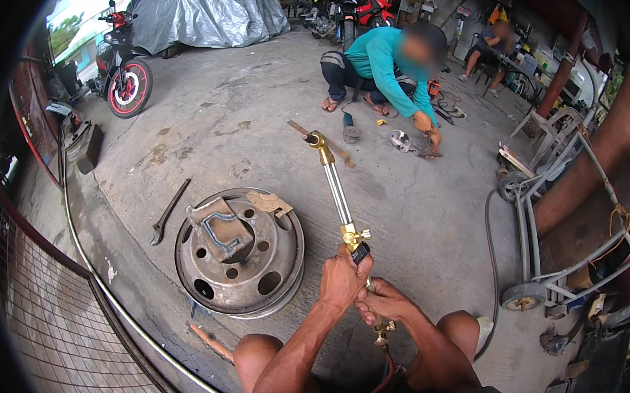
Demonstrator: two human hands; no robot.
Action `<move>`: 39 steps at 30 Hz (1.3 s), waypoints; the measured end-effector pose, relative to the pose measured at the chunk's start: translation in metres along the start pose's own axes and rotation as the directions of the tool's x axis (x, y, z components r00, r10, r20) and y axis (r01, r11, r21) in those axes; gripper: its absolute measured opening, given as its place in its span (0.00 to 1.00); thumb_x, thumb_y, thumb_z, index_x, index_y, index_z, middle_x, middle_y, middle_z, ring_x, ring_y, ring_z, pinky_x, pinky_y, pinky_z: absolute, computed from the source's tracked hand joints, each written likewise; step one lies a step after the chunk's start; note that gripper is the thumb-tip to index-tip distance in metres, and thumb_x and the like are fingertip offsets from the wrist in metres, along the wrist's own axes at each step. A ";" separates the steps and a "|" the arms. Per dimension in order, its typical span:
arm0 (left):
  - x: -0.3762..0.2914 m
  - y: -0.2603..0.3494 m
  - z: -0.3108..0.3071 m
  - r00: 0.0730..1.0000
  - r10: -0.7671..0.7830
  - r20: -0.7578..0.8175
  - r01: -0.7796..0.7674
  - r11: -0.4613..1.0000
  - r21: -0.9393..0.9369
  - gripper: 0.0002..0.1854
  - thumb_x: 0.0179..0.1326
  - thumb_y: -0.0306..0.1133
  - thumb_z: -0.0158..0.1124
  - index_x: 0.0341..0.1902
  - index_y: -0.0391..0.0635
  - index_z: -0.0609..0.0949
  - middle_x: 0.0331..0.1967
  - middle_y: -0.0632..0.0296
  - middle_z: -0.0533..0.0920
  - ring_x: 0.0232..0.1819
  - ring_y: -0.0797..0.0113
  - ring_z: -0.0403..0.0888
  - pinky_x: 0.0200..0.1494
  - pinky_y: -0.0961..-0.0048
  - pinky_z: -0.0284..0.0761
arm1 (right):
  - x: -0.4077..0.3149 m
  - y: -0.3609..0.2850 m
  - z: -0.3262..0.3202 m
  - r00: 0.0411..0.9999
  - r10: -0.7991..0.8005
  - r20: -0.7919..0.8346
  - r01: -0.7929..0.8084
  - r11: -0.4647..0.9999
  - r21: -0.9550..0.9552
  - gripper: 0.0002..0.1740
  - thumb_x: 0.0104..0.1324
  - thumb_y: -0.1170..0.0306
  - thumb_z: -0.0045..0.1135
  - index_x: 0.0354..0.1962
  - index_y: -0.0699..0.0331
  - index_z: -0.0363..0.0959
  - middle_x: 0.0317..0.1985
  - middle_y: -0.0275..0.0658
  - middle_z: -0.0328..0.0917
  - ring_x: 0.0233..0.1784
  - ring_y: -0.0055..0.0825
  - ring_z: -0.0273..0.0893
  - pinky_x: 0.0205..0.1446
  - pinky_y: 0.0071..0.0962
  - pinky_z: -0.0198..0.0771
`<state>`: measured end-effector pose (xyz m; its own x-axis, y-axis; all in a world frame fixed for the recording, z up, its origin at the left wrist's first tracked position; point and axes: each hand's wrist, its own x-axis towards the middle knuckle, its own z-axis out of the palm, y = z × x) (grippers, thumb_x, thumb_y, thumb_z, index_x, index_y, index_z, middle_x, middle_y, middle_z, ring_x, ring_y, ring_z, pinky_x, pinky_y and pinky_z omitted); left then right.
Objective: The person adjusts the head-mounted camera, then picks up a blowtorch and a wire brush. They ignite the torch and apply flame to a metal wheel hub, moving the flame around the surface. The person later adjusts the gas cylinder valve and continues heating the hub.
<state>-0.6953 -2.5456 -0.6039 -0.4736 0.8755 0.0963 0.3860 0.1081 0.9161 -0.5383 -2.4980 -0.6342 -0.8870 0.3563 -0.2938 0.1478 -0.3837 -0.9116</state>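
Observation:
My left hand (343, 277) grips the handle of a brass and steel cutting torch (339, 195), near its valves, with a dark lighter-like piece (360, 253) by the thumb. Just below it, my right hand (383, 299) is closed around the same handle. The torch head points away from me, and hoses run from its lower end between my knees. To the left lies a steel wheel rim (243, 289). On it rest a metal plate (233, 236) marked with a dark curved outline and a piece of cardboard (269, 203).
An adjustable wrench (169, 213) lies left of the rim. Ahead, a co-worker (387, 60) squats near an angle grinder (350, 129); a flat metal strip (339, 152) lies closer. A wheeled cart (531, 236) carrying a cylinder stands at right, a mesh panel (68, 345) at left.

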 end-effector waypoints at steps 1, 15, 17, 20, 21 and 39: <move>0.000 0.000 0.000 1.000 -0.004 0.002 0.004 1.000 -0.001 0.24 0.64 0.43 0.63 0.45 0.28 0.76 0.23 0.35 0.82 0.31 0.32 0.86 0.35 0.47 0.82 | 0.000 -0.001 0.001 1.000 0.002 -0.004 -0.002 1.000 0.002 0.27 0.72 0.43 0.61 0.34 0.58 0.67 0.25 0.28 0.70 0.22 0.18 0.71 0.28 0.26 0.74; 0.000 0.002 0.001 1.000 -0.017 0.020 0.017 0.999 -0.031 0.23 0.65 0.43 0.62 0.44 0.28 0.76 0.25 0.33 0.83 0.32 0.30 0.86 0.37 0.46 0.81 | -0.001 0.003 -0.003 1.000 0.006 -0.008 -0.006 1.000 -0.002 0.26 0.73 0.44 0.60 0.33 0.58 0.66 0.25 0.28 0.69 0.22 0.19 0.70 0.28 0.27 0.74; 0.001 0.002 0.002 1.000 -0.005 0.003 0.005 1.000 -0.015 0.23 0.65 0.43 0.62 0.43 0.28 0.76 0.25 0.32 0.82 0.33 0.30 0.86 0.37 0.46 0.81 | -0.001 0.001 -0.003 1.000 0.002 -0.004 -0.002 1.000 0.002 0.26 0.73 0.44 0.60 0.33 0.58 0.67 0.25 0.28 0.69 0.22 0.19 0.70 0.28 0.27 0.74; 0.001 0.002 -0.001 1.000 -0.002 -0.011 0.002 1.000 -0.009 0.23 0.65 0.43 0.62 0.43 0.28 0.76 0.25 0.31 0.82 0.33 0.29 0.85 0.37 0.46 0.82 | 0.001 0.001 -0.002 1.000 -0.001 0.000 0.001 1.000 0.003 0.26 0.73 0.45 0.61 0.34 0.58 0.67 0.25 0.28 0.69 0.22 0.19 0.70 0.27 0.26 0.74; -0.001 0.001 -0.001 1.000 -0.010 -0.014 0.010 1.000 -0.014 0.23 0.65 0.43 0.62 0.43 0.28 0.76 0.25 0.31 0.82 0.33 0.28 0.85 0.37 0.46 0.82 | 0.000 0.001 -0.001 1.000 0.009 -0.007 -0.009 1.000 0.005 0.25 0.73 0.45 0.61 0.34 0.59 0.67 0.25 0.28 0.69 0.22 0.19 0.70 0.27 0.26 0.74; 0.005 0.016 -0.018 0.993 0.014 0.114 0.020 0.956 -0.292 0.24 0.73 0.45 0.61 0.40 0.28 0.76 0.19 0.40 0.79 0.23 0.42 0.84 0.30 0.52 0.76 | -0.010 -0.008 0.014 0.991 -0.063 -0.117 0.067 0.997 0.030 0.30 0.69 0.42 0.62 0.43 0.63 0.66 0.26 0.34 0.70 0.19 0.25 0.72 0.26 0.33 0.76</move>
<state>-0.7058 -2.5478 -0.5813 -0.3746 0.9249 0.0645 0.1287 -0.0170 0.9915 -0.5371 -2.5104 -0.6199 -0.8374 0.4766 -0.2674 0.0750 -0.3844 -0.9201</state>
